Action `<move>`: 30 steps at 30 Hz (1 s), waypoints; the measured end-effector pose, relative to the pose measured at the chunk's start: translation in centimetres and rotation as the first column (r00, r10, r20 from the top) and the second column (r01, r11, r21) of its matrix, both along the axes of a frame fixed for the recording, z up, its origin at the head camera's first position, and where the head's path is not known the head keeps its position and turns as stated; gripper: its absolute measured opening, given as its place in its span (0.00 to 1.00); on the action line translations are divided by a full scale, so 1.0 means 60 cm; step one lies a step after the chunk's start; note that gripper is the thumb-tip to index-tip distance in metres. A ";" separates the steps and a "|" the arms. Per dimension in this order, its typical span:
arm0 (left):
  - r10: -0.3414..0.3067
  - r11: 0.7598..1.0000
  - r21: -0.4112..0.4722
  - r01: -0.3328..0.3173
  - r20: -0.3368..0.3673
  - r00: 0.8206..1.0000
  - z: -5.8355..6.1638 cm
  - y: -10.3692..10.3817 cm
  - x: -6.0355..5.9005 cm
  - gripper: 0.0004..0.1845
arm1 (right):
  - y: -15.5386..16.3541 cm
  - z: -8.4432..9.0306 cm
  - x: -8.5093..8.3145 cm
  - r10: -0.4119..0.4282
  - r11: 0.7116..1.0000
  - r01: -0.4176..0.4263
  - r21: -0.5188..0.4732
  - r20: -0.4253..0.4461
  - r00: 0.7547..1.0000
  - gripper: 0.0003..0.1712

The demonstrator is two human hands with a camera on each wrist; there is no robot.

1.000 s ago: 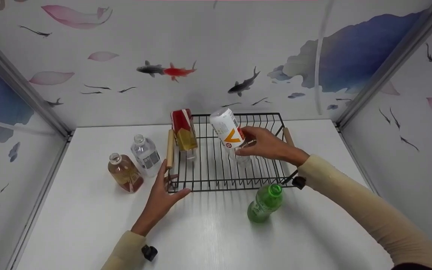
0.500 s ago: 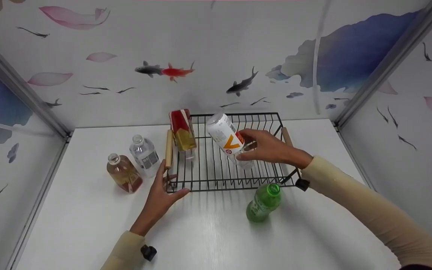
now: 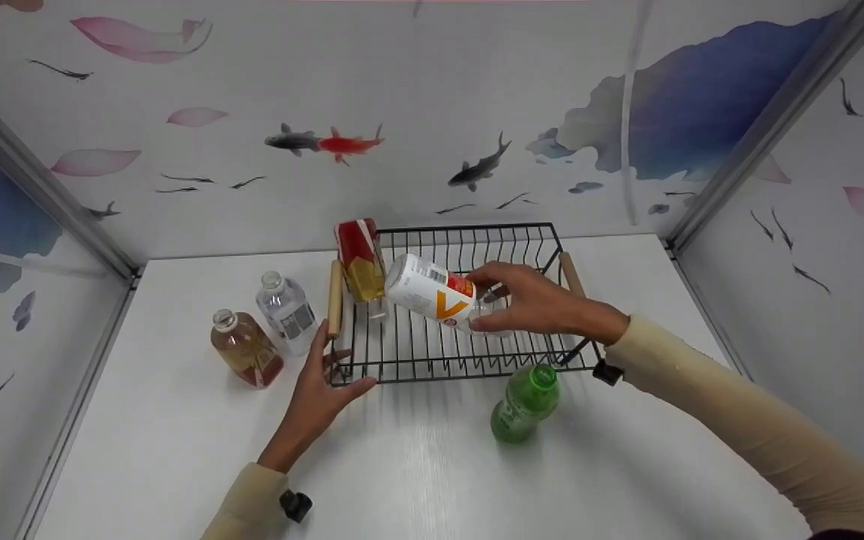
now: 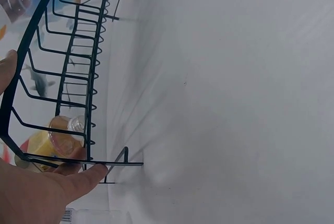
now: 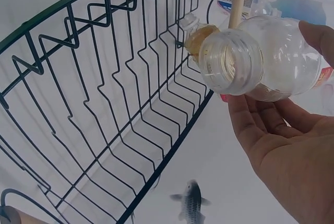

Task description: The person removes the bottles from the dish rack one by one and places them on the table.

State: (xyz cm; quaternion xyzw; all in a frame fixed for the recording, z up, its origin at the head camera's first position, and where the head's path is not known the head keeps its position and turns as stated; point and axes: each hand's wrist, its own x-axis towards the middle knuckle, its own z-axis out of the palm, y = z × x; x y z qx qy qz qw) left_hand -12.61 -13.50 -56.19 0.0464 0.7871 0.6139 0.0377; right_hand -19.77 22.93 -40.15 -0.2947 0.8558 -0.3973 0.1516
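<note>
The right hand [image 3: 541, 304] holds a white bottle [image 3: 432, 294] with an orange mark on its label, fingers and thumb curled round its clear neck end. The bottle is tipped on its side over the black wire rack [image 3: 432, 352], with its bottom pointing to the left. In the right wrist view its mouth is open and has no cap. The left hand [image 3: 319, 386] rests on the front left corner of the rack, with its fingers out straight and its thumb on the wire. A bottle with a red and yellow label [image 3: 361, 259] stands upside down in the back left of the rack. A green bottle [image 3: 523, 403] stands on the white bench [image 3: 177, 450] just in front of the rack. A clear water bottle [image 3: 286, 311] and a bottle of brown drink [image 3: 244, 349] stand to the left of the rack.
</note>
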 end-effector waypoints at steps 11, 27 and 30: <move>0.002 1.000 -0.006 -0.002 0.032 0.999 0.004 -0.003 0.000 0.69 | -0.001 0.013 0.016 0.011 1.000 -0.010 0.012 -0.043 0.999 0.37; 0.004 1.000 0.001 -0.004 0.052 0.999 0.002 -0.004 0.000 0.67 | -0.008 0.017 0.034 0.052 0.998 -0.048 0.029 -0.127 0.991 0.34; 0.009 1.000 -0.012 -0.008 0.047 0.999 0.005 -0.005 0.004 0.67 | -0.010 0.020 0.038 0.072 0.997 -0.068 0.031 -0.135 0.988 0.33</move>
